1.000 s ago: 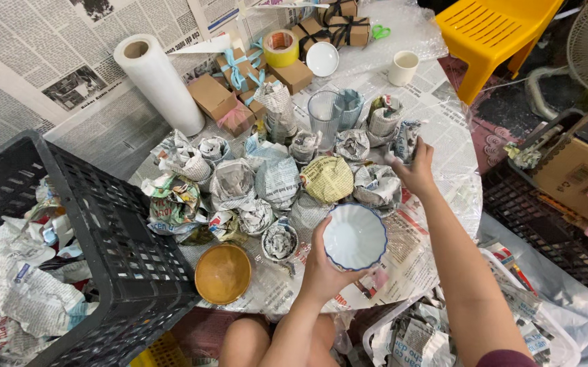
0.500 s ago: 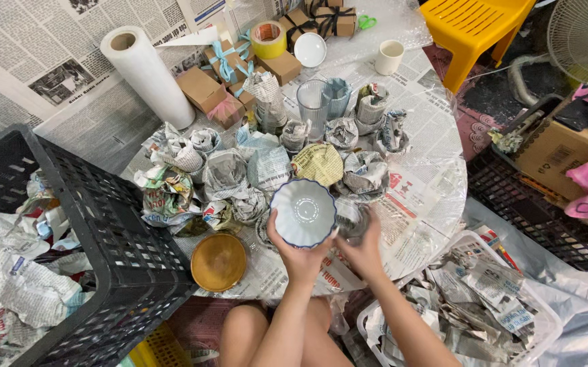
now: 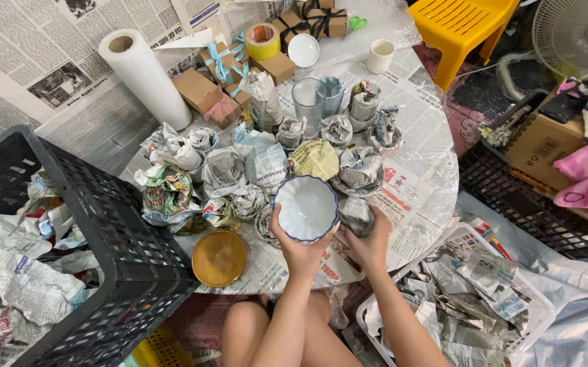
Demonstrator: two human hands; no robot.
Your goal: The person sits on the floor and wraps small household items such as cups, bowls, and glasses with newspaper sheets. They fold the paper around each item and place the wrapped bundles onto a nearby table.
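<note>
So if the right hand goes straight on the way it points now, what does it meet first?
Probably the newspaper-wrapped bundle just beyond the right hand, which already holds a crumpled paper piece; depth is hard to judge from above.

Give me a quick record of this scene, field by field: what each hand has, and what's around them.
Left hand: holds a white fluted bowl with a blue rim, opening up.
Right hand: closed around a newspaper-wrapped item, beside the bowl.
Table: round, covered in newspaper, crowded with more paper-wrapped pieces.
Near left: brown round dish at the table edge.
Far side: white paper roll, yellow tape roll, small gift boxes, white cup.
Left: black crate with crumpled newspaper.
Right: white basket of paper scraps.
</note>
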